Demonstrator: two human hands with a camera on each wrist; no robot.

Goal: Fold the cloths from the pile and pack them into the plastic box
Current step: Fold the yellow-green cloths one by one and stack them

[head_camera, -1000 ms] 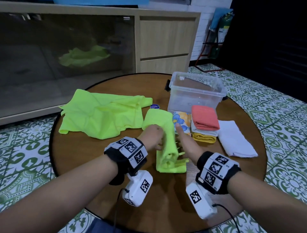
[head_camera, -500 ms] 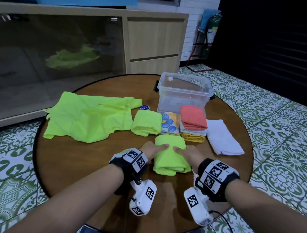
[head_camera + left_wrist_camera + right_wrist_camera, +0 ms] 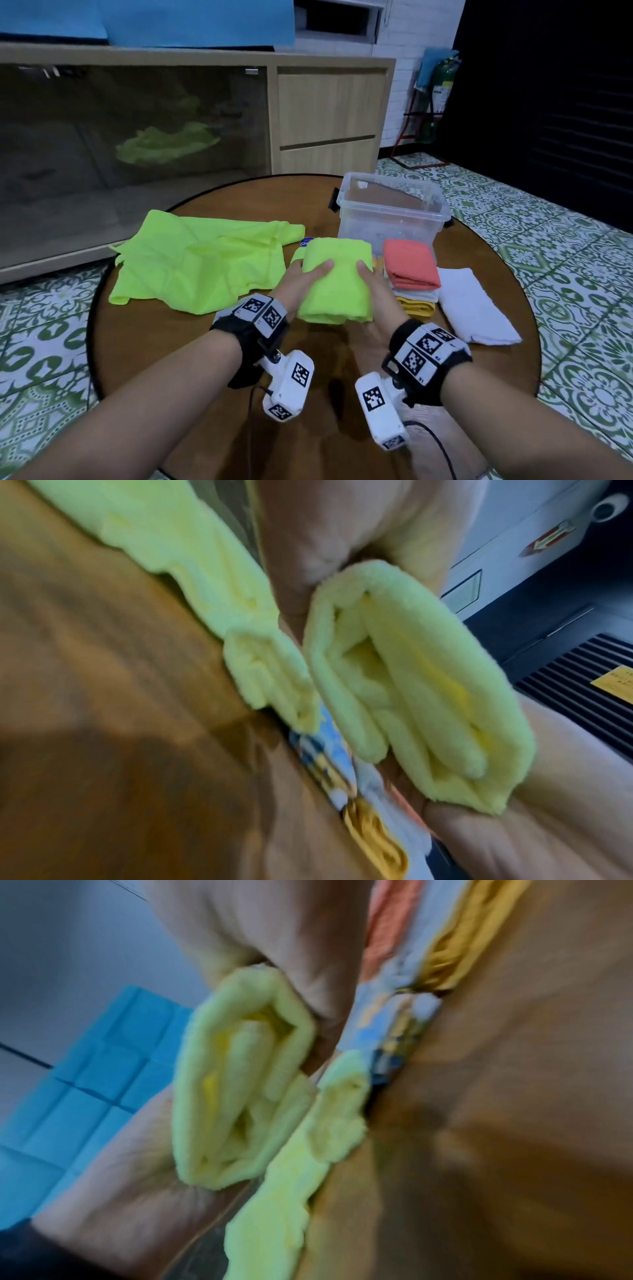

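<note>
A folded neon-yellow cloth (image 3: 334,281) is lifted off the round wooden table (image 3: 191,342), held between both hands. My left hand (image 3: 305,274) grips its left side with the thumb on top. My right hand (image 3: 368,277) grips the right side the same way. Both wrist views show the folded cloth (image 3: 411,685) (image 3: 240,1085) end-on, pinched between thumb and fingers. Beneath it another folded yellow cloth (image 3: 270,674) lies on the table. The clear plastic box (image 3: 394,212) stands open just beyond. Unfolded yellow cloths (image 3: 202,260) lie at the left.
A stack with a coral cloth (image 3: 409,263) on top and a yellow one (image 3: 416,305) at the bottom sits right of my hands. A white folded cloth (image 3: 472,308) lies further right. A floral cloth (image 3: 322,761) lies by the stack. A wooden cabinet (image 3: 329,109) stands behind the table.
Both hands finished folding the yellow cloth on the table, then took hold of it and lifted it forward, over the other folded yellow cloth and toward the box.
</note>
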